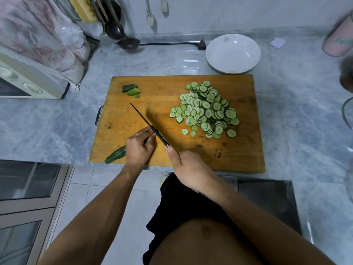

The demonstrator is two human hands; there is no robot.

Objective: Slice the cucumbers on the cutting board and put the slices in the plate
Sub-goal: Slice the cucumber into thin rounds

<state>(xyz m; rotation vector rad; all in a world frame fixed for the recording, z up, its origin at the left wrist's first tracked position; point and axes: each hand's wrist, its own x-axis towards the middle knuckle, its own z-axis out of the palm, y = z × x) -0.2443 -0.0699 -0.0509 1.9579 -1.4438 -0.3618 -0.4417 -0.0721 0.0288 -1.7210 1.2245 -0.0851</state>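
On the grey marbled worktop (191, 62) lies a wooden cutting board (238, 150). The left hand (138, 147) rests on a cucumber (115, 154) at the board's near left corner, its fingers curled over it so that only the dark green tail end shows, poking past the board's front edge. The right hand (188, 166) has its grip closed round the handle of a knife (148, 123), thumb laid along the top. The blade runs away toward the upper left, edge down, just beside the left fingertips. Whether it is touching the cucumber cannot be told, as the left hand hides the cut end.

A big heap of round cucumber slices (207, 109) sits on the right half of the board, with a few loose ones at its near edge. Two cut-off end pieces (130, 89) lie near the far left corner. A white plate (233, 53) stands just beyond the board's far right edge.
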